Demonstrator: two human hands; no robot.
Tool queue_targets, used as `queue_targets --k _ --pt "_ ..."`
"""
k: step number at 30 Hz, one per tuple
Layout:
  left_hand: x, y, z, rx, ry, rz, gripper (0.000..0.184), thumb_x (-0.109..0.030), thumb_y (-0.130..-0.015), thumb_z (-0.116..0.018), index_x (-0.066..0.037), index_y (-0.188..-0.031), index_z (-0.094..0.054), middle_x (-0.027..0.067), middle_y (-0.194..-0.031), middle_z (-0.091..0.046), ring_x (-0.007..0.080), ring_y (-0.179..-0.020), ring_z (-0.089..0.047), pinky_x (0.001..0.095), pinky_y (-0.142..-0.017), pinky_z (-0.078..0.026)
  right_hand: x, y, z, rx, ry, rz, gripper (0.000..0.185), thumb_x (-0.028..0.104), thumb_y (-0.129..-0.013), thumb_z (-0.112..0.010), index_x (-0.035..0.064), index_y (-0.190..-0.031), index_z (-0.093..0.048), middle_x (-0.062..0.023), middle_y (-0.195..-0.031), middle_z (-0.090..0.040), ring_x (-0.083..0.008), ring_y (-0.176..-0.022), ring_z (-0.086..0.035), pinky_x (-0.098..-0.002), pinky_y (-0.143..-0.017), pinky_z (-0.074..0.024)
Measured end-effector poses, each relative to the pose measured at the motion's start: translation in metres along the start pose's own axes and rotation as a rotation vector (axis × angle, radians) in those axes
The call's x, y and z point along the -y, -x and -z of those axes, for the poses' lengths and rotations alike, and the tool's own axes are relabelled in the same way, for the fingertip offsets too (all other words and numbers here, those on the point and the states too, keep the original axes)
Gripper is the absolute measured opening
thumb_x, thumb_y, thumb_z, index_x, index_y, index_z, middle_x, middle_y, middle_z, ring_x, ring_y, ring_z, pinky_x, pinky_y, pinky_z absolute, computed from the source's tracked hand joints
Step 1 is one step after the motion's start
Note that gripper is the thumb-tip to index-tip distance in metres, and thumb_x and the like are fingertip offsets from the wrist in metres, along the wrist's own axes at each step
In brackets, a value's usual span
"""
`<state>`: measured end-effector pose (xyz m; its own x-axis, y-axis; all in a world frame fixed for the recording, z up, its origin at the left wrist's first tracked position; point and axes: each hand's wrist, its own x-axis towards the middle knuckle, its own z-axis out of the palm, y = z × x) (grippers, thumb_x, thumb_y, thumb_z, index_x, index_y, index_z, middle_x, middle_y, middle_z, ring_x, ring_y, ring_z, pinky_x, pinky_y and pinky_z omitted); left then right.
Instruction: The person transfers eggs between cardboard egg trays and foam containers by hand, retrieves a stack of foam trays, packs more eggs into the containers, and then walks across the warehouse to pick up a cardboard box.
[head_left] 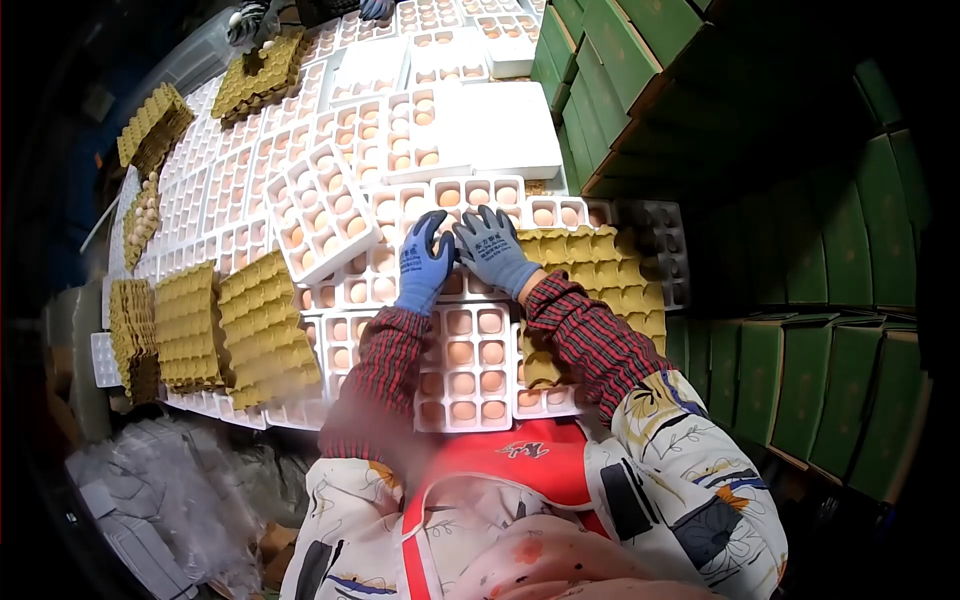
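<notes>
Green cartons (780,385) fade into shadow; both hands (425,262) (490,248) obscure eggs (449,224).

I have 1 view, from a camera on the person's head, facing forward and steeply down. The red apron (545,465) is close, at the bottom edge; the left hand (425,262) and right hand (492,252) are near the centre. I look across egg trays (461,368) receding upward, green boxes (790,385) at right, dark curved borders around.
</notes>
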<state>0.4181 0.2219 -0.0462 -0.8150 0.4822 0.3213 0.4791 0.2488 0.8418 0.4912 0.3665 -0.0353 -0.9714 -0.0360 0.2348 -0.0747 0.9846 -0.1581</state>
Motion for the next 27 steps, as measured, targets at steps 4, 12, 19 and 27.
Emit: queue_targets --k 4,12,19,27 --pt "0.033 -0.004 -0.029 0.221 -0.787 -0.161 0.047 -0.037 -0.095 -0.051 -0.012 -0.135 -0.054 0.0125 -0.137 -0.052 0.0345 -0.132 -0.041 0.0536 -0.11 -0.028 -0.016 0.043 0.043 -0.278 -0.287 -0.175 0.044 0.028 -0.087 -0.064 0.0082 -0.126 -0.059 -0.0193 -0.128 -0.056 -0.0381 -0.118 -0.051 -0.0452 -0.102 -0.0392" --pt "-0.069 0.105 -0.067 0.3 -0.46 0.175 0.07 -0.052 -0.092 -0.054 -0.001 -0.139 -0.044 0.0221 -0.134 -0.047 0.0407 -0.125 -0.041 0.0551 -0.105 -0.029 -0.162 0.291 0.026 -0.216 -0.063 -0.8 0.057 0.041 -0.093 -0.06 -0.0051 -0.126 -0.052 -0.0296 -0.123 -0.058 -0.0441 -0.109 -0.057 -0.0458 -0.094 -0.0458" --pt "-0.127 0.131 -0.008 -0.023 0.485 0.185 0.069 -0.008 -0.092 -0.062 0.001 -0.151 -0.027 0.0209 -0.147 -0.041 0.0291 -0.135 -0.04 0.0351 -0.11 -0.033 -0.12 0.229 0.125 -0.304 -0.856 -0.736 0.044 0.027 -0.099 -0.055 -0.0017 -0.132 -0.052 -0.0137 -0.125 -0.061 -0.0212 -0.11 -0.058 -0.0349 -0.095 -0.0458" --pt "-0.057 0.131 0.299 -0.391 0.391 0.26 0.059 -0.008 -0.096 -0.057 0.0 -0.149 -0.033 0.011 -0.146 -0.046 0.0145 -0.129 -0.043 0.0267 -0.106 -0.035 0.107 0.013 0.109 0.178 -1.406 -0.409 0.042 0.031 -0.102 -0.05 0.0029 -0.134 -0.053 -0.0031 -0.115 -0.061 -0.0104 -0.095 -0.058 -0.0245 -0.078 -0.0488"
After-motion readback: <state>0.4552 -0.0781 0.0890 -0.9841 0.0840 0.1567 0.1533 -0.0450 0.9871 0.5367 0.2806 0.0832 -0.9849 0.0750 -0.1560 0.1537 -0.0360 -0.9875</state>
